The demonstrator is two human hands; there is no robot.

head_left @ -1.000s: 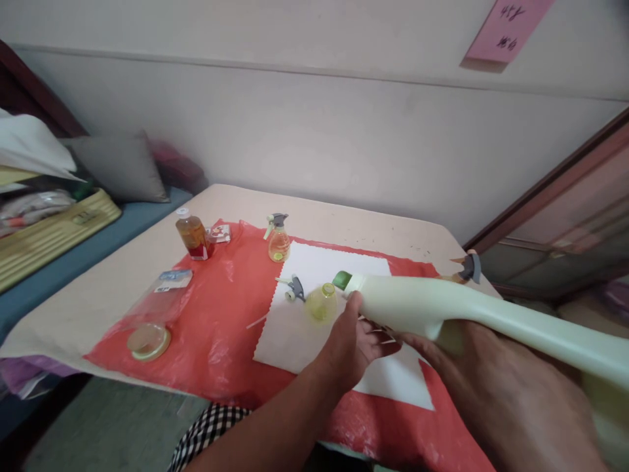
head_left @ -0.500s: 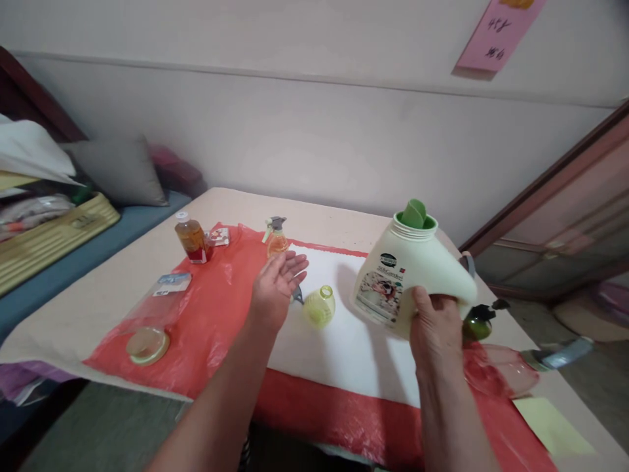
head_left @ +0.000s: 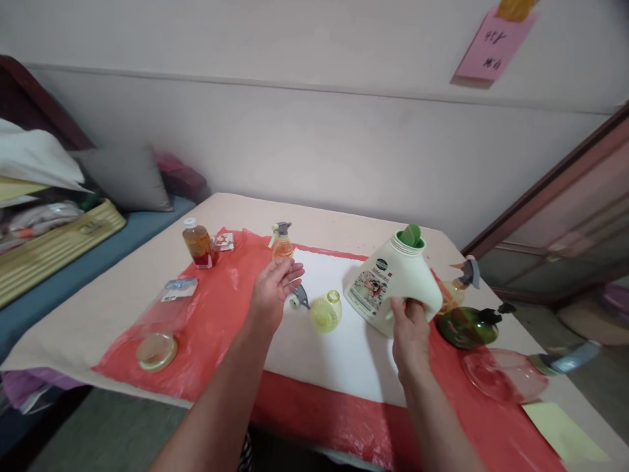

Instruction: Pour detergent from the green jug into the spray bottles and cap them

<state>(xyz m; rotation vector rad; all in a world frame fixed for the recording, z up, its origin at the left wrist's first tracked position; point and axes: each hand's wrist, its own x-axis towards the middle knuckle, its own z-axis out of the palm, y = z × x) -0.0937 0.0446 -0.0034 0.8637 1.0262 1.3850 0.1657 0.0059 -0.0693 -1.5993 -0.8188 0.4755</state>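
My right hand (head_left: 411, 332) grips the base of a cream detergent jug (head_left: 390, 282) with a green spout, held upright and slightly tilted over the white cloth (head_left: 339, 344). My left hand (head_left: 272, 288) hovers open, fingers stretched, over the red plastic sheet (head_left: 216, 321) near a loose grey spray head (head_left: 298, 299). A small yellow-green bottle (head_left: 325, 311) without a top lies just right of that hand. A small orange spray bottle (head_left: 282, 244) stands just beyond my left fingertips.
An amber bottle (head_left: 197, 243) stands at the back left. A clear jar (head_left: 164, 319) lies on its side near the left edge. A dark green pump bottle (head_left: 466, 325), a pink clear bottle (head_left: 506, 373) and another spray bottle (head_left: 459, 285) sit at right. The wall runs behind the table.
The jug went from lying across my view, near both hands, to upright in my right hand alone. My left hand drew away to the left and opened.
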